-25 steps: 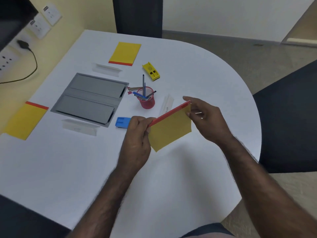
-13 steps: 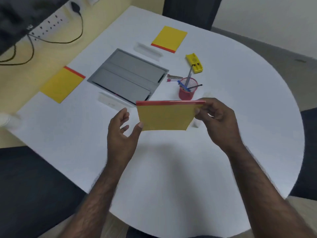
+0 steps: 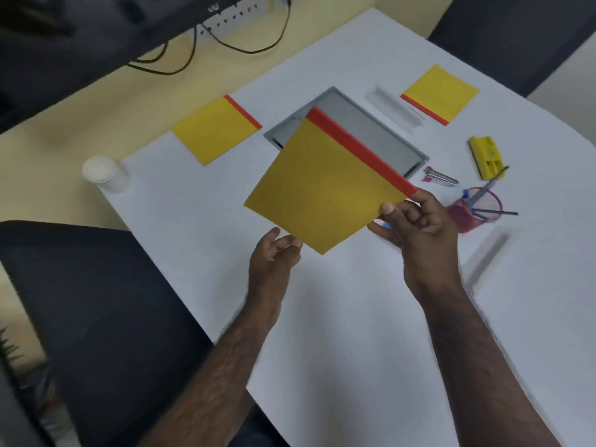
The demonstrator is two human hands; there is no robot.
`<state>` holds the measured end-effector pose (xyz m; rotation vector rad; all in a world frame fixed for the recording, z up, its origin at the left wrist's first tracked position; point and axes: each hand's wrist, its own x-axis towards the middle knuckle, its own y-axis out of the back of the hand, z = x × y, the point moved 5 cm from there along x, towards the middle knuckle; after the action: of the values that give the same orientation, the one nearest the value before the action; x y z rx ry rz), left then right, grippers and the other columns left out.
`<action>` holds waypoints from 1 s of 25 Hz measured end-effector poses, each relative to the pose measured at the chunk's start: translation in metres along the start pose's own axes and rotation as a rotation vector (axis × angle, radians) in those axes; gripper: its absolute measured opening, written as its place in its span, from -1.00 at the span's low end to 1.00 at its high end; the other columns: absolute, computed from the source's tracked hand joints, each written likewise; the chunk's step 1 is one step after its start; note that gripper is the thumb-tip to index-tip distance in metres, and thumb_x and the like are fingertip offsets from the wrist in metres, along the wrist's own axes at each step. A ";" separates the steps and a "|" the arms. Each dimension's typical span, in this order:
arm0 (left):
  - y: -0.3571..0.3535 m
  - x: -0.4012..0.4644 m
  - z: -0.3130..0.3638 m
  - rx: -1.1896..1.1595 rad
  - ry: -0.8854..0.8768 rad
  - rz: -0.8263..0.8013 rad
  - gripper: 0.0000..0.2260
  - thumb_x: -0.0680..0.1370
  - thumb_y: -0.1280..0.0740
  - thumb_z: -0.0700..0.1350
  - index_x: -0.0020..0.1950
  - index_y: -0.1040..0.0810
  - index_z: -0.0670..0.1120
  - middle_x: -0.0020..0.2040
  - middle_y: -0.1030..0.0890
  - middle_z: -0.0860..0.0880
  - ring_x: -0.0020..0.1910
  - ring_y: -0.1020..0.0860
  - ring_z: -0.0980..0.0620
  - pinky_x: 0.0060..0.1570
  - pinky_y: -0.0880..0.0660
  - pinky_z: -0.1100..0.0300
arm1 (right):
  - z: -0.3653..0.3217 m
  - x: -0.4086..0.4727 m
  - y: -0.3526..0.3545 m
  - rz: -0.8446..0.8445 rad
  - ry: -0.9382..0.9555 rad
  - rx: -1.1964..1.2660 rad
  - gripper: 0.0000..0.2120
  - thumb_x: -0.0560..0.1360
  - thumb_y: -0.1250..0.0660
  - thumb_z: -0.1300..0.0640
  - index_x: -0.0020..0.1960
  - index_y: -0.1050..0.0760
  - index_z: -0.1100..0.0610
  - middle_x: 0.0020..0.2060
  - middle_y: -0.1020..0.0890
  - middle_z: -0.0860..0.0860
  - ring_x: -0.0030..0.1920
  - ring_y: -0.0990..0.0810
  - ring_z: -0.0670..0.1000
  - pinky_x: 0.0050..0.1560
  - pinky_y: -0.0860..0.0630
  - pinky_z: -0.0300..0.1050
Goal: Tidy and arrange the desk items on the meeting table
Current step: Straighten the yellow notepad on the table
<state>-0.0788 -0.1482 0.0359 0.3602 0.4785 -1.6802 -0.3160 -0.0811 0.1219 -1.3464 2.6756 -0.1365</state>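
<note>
Now 1 yellow notepad (image 3: pixel 322 188) is held above the white table (image 3: pixel 354 317).
Right hand (image 3: pixel 416 227) pinches its corner by the red spine; left hand (image 3: pixel 274 256) hangs open just under its lower edge.

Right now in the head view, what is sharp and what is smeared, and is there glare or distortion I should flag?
Head view: the held yellow notepad and right hand read fairly sharp; the white cup and the clear name stand at right are motion-smeared; the red pen cup is soft. Lighting is even, no glare on the white table; wide-angle bending shows at the edges.
</note>
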 end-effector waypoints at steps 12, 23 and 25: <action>0.079 0.143 0.079 -0.133 -0.240 0.072 -0.64 0.67 -0.31 -0.32 0.45 -0.57 -0.11 0.16 -0.74 0.05 0.14 -0.69 0.07 0.06 -0.66 0.11 | 0.074 0.125 -0.155 0.082 -0.360 0.142 -0.58 0.64 -0.35 0.39 0.48 -0.50 0.21 0.10 -0.75 0.16 0.07 -0.76 0.21 0.12 -0.72 0.10; 0.145 0.260 0.071 -0.106 -0.165 0.255 -0.65 0.65 -0.33 -0.32 0.45 -0.57 -0.17 0.21 -0.72 -0.08 0.16 -0.68 -0.01 0.15 -0.64 0.01 | 0.151 0.218 -0.271 0.095 -0.538 -0.072 -0.70 0.63 -0.28 0.46 0.11 -0.63 0.11 0.02 -0.77 0.12 -0.12 -0.78 0.10 -0.19 -0.74 -0.05; 0.154 0.282 0.074 -0.069 -0.158 0.290 -0.67 0.64 -0.36 -0.31 0.41 -0.60 -0.19 0.17 -0.73 -0.07 0.19 -0.69 -0.07 0.23 -0.64 -0.10 | 0.164 0.235 -0.286 0.093 -0.540 -0.096 -0.69 0.64 -0.27 0.45 0.22 -0.64 0.15 0.04 -0.77 0.14 -0.15 -0.78 0.09 -0.17 -0.75 -0.03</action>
<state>0.0293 -0.4458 -0.0563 0.2316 0.3475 -1.3940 -0.2003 -0.4426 -0.0187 -1.0825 2.2968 0.3235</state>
